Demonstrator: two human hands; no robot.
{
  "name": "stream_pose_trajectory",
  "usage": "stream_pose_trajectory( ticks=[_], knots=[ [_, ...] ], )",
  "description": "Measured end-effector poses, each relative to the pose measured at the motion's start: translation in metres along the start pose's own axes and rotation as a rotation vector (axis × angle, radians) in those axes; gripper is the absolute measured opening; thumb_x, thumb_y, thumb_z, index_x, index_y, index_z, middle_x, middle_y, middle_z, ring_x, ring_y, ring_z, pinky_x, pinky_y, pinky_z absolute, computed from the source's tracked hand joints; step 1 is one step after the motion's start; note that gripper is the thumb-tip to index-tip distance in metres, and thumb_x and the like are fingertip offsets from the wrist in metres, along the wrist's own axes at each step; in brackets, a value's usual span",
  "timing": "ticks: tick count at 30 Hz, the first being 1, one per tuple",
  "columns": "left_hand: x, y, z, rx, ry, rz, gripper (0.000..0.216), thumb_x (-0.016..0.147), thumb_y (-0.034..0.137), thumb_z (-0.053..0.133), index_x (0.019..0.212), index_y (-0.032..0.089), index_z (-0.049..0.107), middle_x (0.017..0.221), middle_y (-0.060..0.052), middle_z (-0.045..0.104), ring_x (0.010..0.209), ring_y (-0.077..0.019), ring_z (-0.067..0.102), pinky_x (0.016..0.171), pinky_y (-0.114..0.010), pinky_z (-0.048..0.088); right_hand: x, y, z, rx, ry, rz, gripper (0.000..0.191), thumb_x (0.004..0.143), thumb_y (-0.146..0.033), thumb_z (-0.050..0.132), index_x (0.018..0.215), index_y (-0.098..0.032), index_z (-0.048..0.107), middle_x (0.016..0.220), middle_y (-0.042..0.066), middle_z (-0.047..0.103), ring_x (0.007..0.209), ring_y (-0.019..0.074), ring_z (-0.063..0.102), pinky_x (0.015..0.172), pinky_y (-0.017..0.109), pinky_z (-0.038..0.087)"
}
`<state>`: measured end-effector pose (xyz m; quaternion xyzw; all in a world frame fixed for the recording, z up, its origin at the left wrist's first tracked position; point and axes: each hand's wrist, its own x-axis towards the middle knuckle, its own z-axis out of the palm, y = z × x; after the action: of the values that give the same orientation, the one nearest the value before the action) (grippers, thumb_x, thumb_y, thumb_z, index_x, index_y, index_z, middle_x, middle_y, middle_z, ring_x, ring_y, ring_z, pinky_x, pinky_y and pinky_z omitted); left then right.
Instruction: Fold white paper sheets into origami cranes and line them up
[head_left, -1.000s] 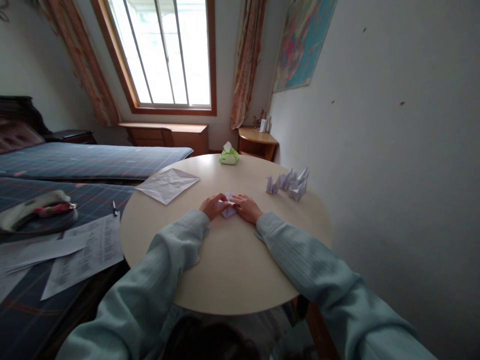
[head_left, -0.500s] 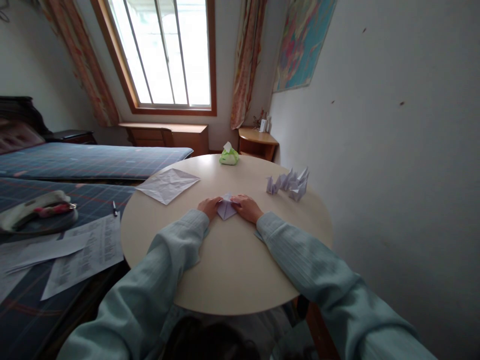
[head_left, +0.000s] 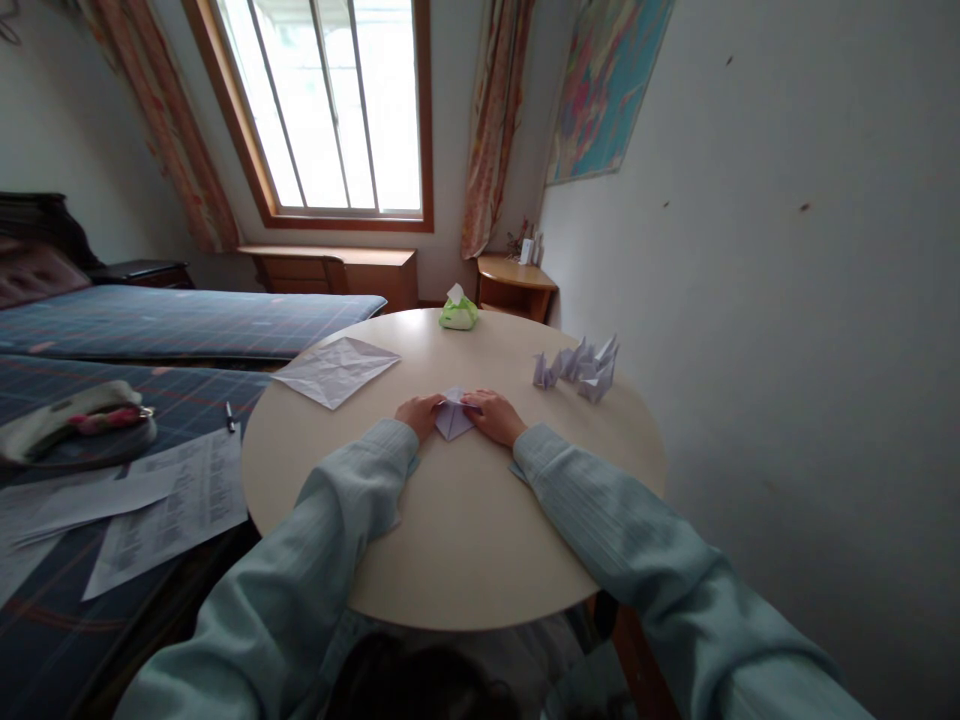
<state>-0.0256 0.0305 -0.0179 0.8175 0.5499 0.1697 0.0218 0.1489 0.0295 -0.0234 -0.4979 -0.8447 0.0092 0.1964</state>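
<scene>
Head view: two bare hands, apart from each other, with one folded paper (head_left: 454, 424) between them.
Left hand (head_left: 418, 414): fingers closed on the paper's left edge; how the thumb sits is too small to tell.
Right hand (head_left: 493, 414): fingers closed over the paper's right edge, the back of the hand up.
Folded paper: white, lying on the table (head_left: 465, 545) between the fingertips, a pointed corner toward the person and a crease down its middle.
Sleeves (head_left: 637, 520): pale blue-green, reaching to both wrists.
Creased sheet (head_left: 337, 370): spread flat on the table, beyond the left hand and to its left, well apart from it.
Paper figures (head_left: 596, 378): a white group with pointed tips up, beyond the right hand and to its right; too overlapped to count.
Tissue pack (head_left: 458, 314): green and white, straight ahead of the hands near the table's far edge, a tissue sticking up.
Printed sheets (head_left: 176, 510): well left of the left hand, on the near bed (head_left: 180, 390), with a pen (head_left: 229, 418) at one corner.
Window (head_left: 330, 110): far ahead of the hands, bright, with a brown frame.
</scene>
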Motion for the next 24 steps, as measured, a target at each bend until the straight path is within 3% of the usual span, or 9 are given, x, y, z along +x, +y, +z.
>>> stream_pose_trajectory(
  ticks=[4, 7, 9, 13, 15, 18, 21, 24],
  knots=[
    [-0.001, 0.0, 0.0, 0.017, 0.018, -0.017, 0.026, 0.079, 0.025, 0.034, 0.093, 0.027, 0.056, 0.083, -0.002, 0.064, 0.074, -0.0178, 0.059, 0.062, -0.026, 0.043, -0.001, -0.003, -0.006, -0.033, -0.013, 0.025, 0.027, 0.082, -0.03, 0.036, 0.098, -0.022, 0.057, 0.101, 0.003, 0.059, 0.096, 0.0134, 0.05, 0.083, 0.025, 0.035],
    [0.0, -0.001, 0.001, -0.014, 0.059, -0.053, 0.025, 0.079, 0.025, 0.035, 0.093, 0.025, 0.055, 0.08, -0.004, 0.063, 0.073, -0.0184, 0.058, 0.062, -0.027, 0.043, -0.002, -0.006, -0.01, -0.092, -0.004, 0.076, 0.038, 0.084, -0.037, 0.027, 0.087, -0.021, 0.061, 0.087, 0.006, 0.063, 0.083, 0.0144, 0.055, 0.071, 0.023, 0.037],
    [0.002, -0.003, 0.001, -0.063, 0.166, -0.055, 0.025, 0.077, 0.022, 0.038, 0.098, 0.023, 0.051, 0.083, -0.005, 0.062, 0.076, -0.0184, 0.057, 0.066, -0.028, 0.043, -0.002, -0.007, -0.011, -0.123, 0.0, 0.119, 0.048, 0.084, -0.043, 0.02, 0.082, -0.02, 0.062, 0.081, 0.007, 0.063, 0.076, 0.015, 0.056, 0.065, 0.023, 0.037],
    [0.002, -0.004, -0.006, -0.136, 0.563, 0.024, 0.025, 0.069, 0.012, 0.042, 0.092, 0.017, 0.05, 0.088, -0.007, 0.057, 0.087, -0.018, 0.05, 0.078, -0.03, 0.04, -0.001, -0.009, -0.012, -0.147, 0.005, 0.191, 0.057, 0.083, -0.049, 0.013, 0.081, -0.019, 0.062, 0.079, 0.009, 0.063, 0.073, 0.0162, 0.057, 0.06, 0.023, 0.035],
    [0.0, -0.002, -0.011, -0.146, 0.622, 0.058, 0.019, 0.067, 0.01, 0.04, 0.081, 0.016, 0.051, 0.081, -0.006, 0.056, 0.083, -0.0171, 0.051, 0.077, -0.029, 0.041, -0.001, -0.009, -0.012, -0.156, 0.016, 0.21, 0.058, 0.083, -0.049, 0.013, 0.081, -0.019, 0.063, 0.079, 0.009, 0.063, 0.073, 0.0168, 0.057, 0.059, 0.024, 0.035],
    [-0.004, 0.003, -0.01, -0.167, 0.392, 0.221, 0.019, 0.069, 0.012, 0.038, 0.075, 0.019, 0.054, 0.077, -0.003, 0.058, 0.077, -0.0143, 0.053, 0.074, -0.026, 0.043, -0.001, -0.01, -0.011, -0.164, 0.033, 0.23, 0.057, 0.083, -0.048, 0.014, 0.082, -0.019, 0.062, 0.078, 0.009, 0.063, 0.071, 0.0166, 0.057, 0.058, 0.024, 0.035],
    [-0.003, 0.006, 0.001, -0.182, 0.093, 0.387, 0.024, 0.07, 0.018, 0.042, 0.09, 0.02, 0.056, 0.099, -0.003, 0.058, 0.094, -0.0145, 0.051, 0.085, -0.026, 0.04, -0.002, -0.01, -0.01, -0.17, 0.045, 0.229, 0.048, 0.084, -0.044, 0.02, 0.083, -0.019, 0.061, 0.078, 0.008, 0.063, 0.071, 0.0153, 0.056, 0.06, 0.024, 0.035],
    [0.001, 0.003, 0.015, -0.169, -0.04, 0.384, 0.034, 0.074, 0.026, 0.041, 0.106, 0.017, 0.051, 0.116, -0.006, 0.05, 0.11, -0.0171, 0.041, 0.096, -0.031, 0.031, -0.003, -0.011, -0.009, -0.153, 0.096, 0.182, 0.036, 0.083, -0.038, 0.03, 0.083, -0.019, 0.06, 0.08, 0.007, 0.061, 0.076, 0.0151, 0.054, 0.066, 0.024, 0.035]
  ],
)
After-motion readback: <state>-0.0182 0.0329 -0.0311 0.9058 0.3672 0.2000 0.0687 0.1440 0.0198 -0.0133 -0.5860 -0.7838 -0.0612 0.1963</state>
